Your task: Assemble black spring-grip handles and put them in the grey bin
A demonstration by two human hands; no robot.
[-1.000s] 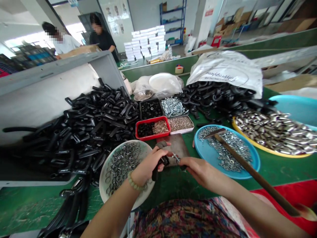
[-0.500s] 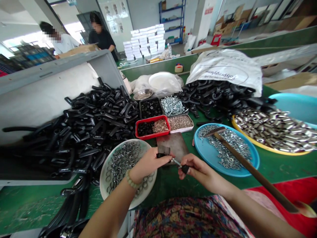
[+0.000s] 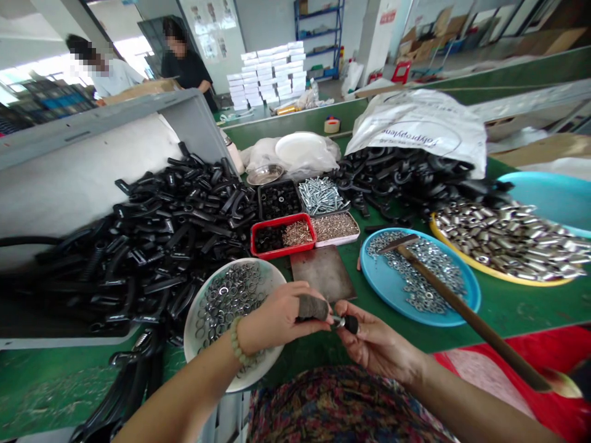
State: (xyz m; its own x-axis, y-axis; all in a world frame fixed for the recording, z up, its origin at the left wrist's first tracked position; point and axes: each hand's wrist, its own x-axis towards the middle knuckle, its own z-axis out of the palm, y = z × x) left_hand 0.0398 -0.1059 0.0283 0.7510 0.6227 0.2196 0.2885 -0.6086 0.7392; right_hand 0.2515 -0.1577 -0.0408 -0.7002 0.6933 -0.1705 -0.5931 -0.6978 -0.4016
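My left hand (image 3: 277, 317) is closed around a black handle part (image 3: 313, 307), its thumb in a dark finger cot. My right hand (image 3: 376, 344) pinches a small black knob (image 3: 351, 323) with a metal bolt end, and the knob meets the tip of the handle part. Both hands are low in the middle, over the green table just in front of a dark metal plate (image 3: 323, 271). Beside my left wrist stands a white bowl of metal rings (image 3: 221, 301).
A big heap of black handles (image 3: 152, 234) lies left, spilling from a grey crate (image 3: 96, 126). Small trays of nuts and screws (image 3: 295, 218) sit ahead. A hammer (image 3: 452, 307) rests on a blue plate of washers (image 3: 392, 283). A yellow plate of metal sleeves (image 3: 508, 240) stands right. Two people stand far back.
My hands have drawn nearer to my body and closer together. The small knob with its bolt now touches the end of the handle part in my left hand.
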